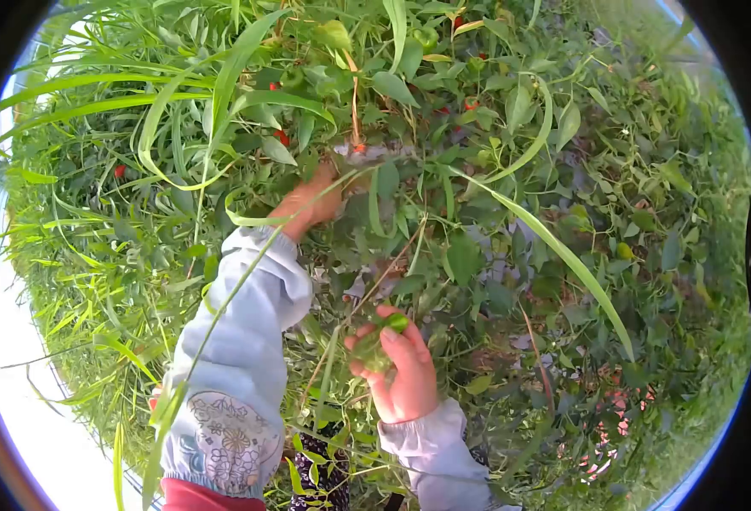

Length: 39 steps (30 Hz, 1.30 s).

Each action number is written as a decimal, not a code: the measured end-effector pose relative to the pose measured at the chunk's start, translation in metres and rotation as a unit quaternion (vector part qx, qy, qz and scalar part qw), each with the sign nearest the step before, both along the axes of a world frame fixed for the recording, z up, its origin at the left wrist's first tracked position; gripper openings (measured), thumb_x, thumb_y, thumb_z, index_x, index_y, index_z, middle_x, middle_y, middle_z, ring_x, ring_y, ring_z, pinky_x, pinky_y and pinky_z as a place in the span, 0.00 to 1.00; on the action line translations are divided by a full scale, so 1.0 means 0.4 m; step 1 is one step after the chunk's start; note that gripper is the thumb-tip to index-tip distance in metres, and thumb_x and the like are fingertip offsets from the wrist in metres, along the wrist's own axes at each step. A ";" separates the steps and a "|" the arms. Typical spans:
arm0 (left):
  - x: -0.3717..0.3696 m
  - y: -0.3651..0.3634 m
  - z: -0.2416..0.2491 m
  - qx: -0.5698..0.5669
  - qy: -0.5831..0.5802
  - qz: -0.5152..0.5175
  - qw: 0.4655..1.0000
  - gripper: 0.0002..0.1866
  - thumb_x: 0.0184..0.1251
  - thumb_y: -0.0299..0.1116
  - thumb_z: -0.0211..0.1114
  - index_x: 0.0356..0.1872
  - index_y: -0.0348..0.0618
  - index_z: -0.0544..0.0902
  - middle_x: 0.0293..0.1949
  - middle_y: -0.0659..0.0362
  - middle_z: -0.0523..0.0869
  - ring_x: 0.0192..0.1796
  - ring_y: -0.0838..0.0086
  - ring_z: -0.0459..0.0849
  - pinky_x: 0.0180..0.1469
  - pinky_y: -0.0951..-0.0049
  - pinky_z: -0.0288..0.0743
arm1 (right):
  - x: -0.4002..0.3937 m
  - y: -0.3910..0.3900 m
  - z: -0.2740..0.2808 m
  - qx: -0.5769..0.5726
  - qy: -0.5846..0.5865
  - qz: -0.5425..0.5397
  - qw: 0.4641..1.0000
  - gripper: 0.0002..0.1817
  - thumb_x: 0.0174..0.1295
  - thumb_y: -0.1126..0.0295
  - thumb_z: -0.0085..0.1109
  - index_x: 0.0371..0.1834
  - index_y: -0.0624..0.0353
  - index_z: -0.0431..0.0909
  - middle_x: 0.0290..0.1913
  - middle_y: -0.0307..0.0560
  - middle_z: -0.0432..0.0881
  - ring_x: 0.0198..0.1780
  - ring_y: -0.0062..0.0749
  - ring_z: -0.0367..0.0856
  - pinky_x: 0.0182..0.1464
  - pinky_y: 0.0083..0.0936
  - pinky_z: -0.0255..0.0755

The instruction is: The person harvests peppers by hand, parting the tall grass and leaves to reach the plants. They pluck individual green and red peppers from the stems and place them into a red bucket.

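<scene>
My right hand [411,371], low in the middle of the view, is curled with its palm up around green peppers [396,323]. The thumb presses on the top one, a glossy bright green. Farther forward and to the left, my left hand [314,201] reaches in among the pepper plants [469,255]. Leaves cover its fingers. Just beyond that hand, a small orange-red pepper [359,148] shows beside a brown stem [356,106]. Another red pepper [281,137] hangs among the leaves to the left.
Long grass blades [567,255] arch across the plants and over my left sleeve [243,341]. More red peppers [120,171] dot the foliage. Greyish ground sheeting [499,264] shows through gaps between leaves. Dark patterned clothing [324,464] lies below, between my arms.
</scene>
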<state>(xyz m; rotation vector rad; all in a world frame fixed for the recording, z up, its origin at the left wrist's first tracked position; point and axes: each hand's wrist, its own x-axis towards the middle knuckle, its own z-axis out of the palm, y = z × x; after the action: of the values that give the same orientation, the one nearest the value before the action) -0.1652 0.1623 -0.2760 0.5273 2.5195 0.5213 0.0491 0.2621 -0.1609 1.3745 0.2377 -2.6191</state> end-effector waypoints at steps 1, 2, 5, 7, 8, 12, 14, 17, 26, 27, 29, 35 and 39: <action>-0.018 0.023 0.029 0.005 -0.288 0.244 0.926 0.11 0.64 0.34 0.47 0.37 0.40 0.77 0.22 0.59 0.76 0.19 0.73 0.72 0.18 0.72 0.63 | -0.001 0.000 0.000 -0.001 0.002 -0.001 1.000 0.17 0.61 0.70 0.51 0.53 0.59 0.66 0.39 0.47 0.76 0.40 0.36 0.78 0.32 0.25 0.72; -0.016 0.027 0.031 0.004 -0.286 0.245 0.926 0.11 0.64 0.34 0.47 0.37 0.40 0.77 0.22 0.59 0.76 0.19 0.73 0.72 0.18 0.72 0.63 | -0.002 -0.001 0.000 0.000 0.004 0.000 1.000 0.17 0.61 0.70 0.51 0.53 0.59 0.66 0.39 0.48 0.76 0.40 0.36 0.78 0.32 0.25 0.72; -0.004 0.027 0.036 0.102 -0.345 0.341 0.868 0.19 0.56 0.47 0.62 0.41 0.43 0.79 0.23 0.64 0.71 0.23 0.79 0.63 0.24 0.77 0.57 | -0.002 -0.001 0.000 0.000 0.010 0.000 1.000 0.16 0.61 0.70 0.50 0.53 0.59 0.67 0.39 0.48 0.76 0.40 0.36 0.78 0.32 0.25 0.72; 0.001 0.023 0.039 0.125 -0.363 0.356 0.852 0.13 0.63 0.42 0.53 0.38 0.42 0.77 0.23 0.65 0.72 0.17 0.83 0.64 0.15 0.81 0.52 | 0.001 -0.002 -0.001 -0.001 0.013 0.001 1.000 0.16 0.61 0.71 0.50 0.52 0.58 0.67 0.39 0.48 0.76 0.40 0.36 0.78 0.32 0.25 0.72; 0.004 0.017 0.042 0.127 -0.362 0.358 0.851 0.13 0.63 0.42 0.53 0.38 0.42 0.77 0.23 0.65 0.72 0.17 0.83 0.64 0.15 0.81 0.52 | 0.003 -0.003 -0.001 -0.004 0.010 0.002 1.000 0.16 0.61 0.71 0.50 0.52 0.58 0.67 0.40 0.48 0.76 0.41 0.36 0.78 0.32 0.26 0.72; 0.004 -0.021 0.058 0.167 -0.345 0.358 0.851 0.11 0.60 0.38 0.56 0.37 0.42 0.76 0.26 0.64 0.74 0.19 0.82 0.67 0.15 0.83 0.55 | 0.006 -0.013 -0.001 -0.006 0.000 0.013 1.000 0.16 0.61 0.71 0.49 0.53 0.56 0.67 0.40 0.46 0.76 0.42 0.37 0.77 0.35 0.30 0.71; 0.006 -0.039 0.045 0.212 -0.345 0.379 0.832 0.12 0.58 0.37 0.57 0.40 0.41 0.76 0.27 0.63 0.74 0.19 0.81 0.68 0.15 0.83 0.56 | 0.003 -0.016 0.000 0.001 0.005 0.026 1.000 0.17 0.60 0.70 0.49 0.53 0.56 0.66 0.40 0.46 0.76 0.43 0.38 0.77 0.36 0.32 0.70; 0.012 -0.059 0.035 0.219 -0.273 0.366 0.862 0.26 0.55 0.36 0.61 0.54 0.34 0.68 0.29 0.59 0.76 0.25 0.78 0.72 0.21 0.76 0.65 | -0.001 -0.020 -0.001 0.011 -0.013 0.018 1.000 0.17 0.59 0.69 0.50 0.53 0.55 0.67 0.39 0.46 0.76 0.43 0.39 0.77 0.36 0.32 0.70; 0.096 -0.051 0.111 0.077 0.191 0.138 0.969 0.13 0.58 0.33 0.62 0.43 0.40 0.74 0.35 0.50 0.81 0.35 0.55 0.80 0.35 0.62 0.74 | 0.006 -0.055 -0.012 0.027 -0.002 0.032 0.999 0.16 0.60 0.69 0.50 0.52 0.54 0.68 0.39 0.45 0.77 0.44 0.39 0.77 0.36 0.33 0.71; 0.108 -0.049 0.116 0.094 0.236 0.115 0.960 0.12 0.58 0.32 0.62 0.42 0.41 0.74 0.37 0.51 0.81 0.36 0.56 0.80 0.35 0.63 0.74 | 0.006 -0.057 -0.013 0.035 0.001 0.030 0.999 0.16 0.60 0.69 0.50 0.52 0.54 0.68 0.39 0.45 0.77 0.44 0.39 0.77 0.36 0.33 0.71; 0.131 -0.053 0.143 0.092 0.296 0.061 0.949 0.11 0.57 0.29 0.61 0.41 0.43 0.75 0.42 0.51 0.80 0.40 0.58 0.81 0.37 0.64 0.76 | 0.005 -0.063 -0.012 0.019 0.006 0.034 0.999 0.16 0.60 0.69 0.50 0.52 0.53 0.67 0.40 0.45 0.77 0.44 0.40 0.77 0.36 0.33 0.71; 0.161 -0.065 0.239 0.204 0.288 -0.013 0.935 0.12 0.54 0.19 0.59 0.41 0.40 0.75 0.42 0.50 0.80 0.41 0.56 0.82 0.37 0.65 0.76 | -0.005 -0.070 -0.008 0.007 -0.007 0.021 1.000 0.16 0.61 0.71 0.48 0.53 0.54 0.66 0.40 0.46 0.77 0.44 0.41 0.77 0.36 0.33 0.71; 0.070 -0.026 0.245 0.276 0.326 0.128 0.895 0.11 0.58 0.19 0.55 0.42 0.38 0.77 0.36 0.54 0.81 0.31 0.71 0.78 0.35 0.75 0.72 | -0.012 -0.060 -0.010 -0.009 -0.002 0.011 1.000 0.16 0.62 0.71 0.48 0.53 0.54 0.66 0.39 0.47 0.77 0.44 0.41 0.77 0.36 0.32 0.71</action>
<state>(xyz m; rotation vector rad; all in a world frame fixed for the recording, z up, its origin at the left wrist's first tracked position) -0.1373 0.1518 -0.1780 0.6548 3.0887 1.3850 0.0444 0.2382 -0.1649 1.3639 0.2276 -2.5937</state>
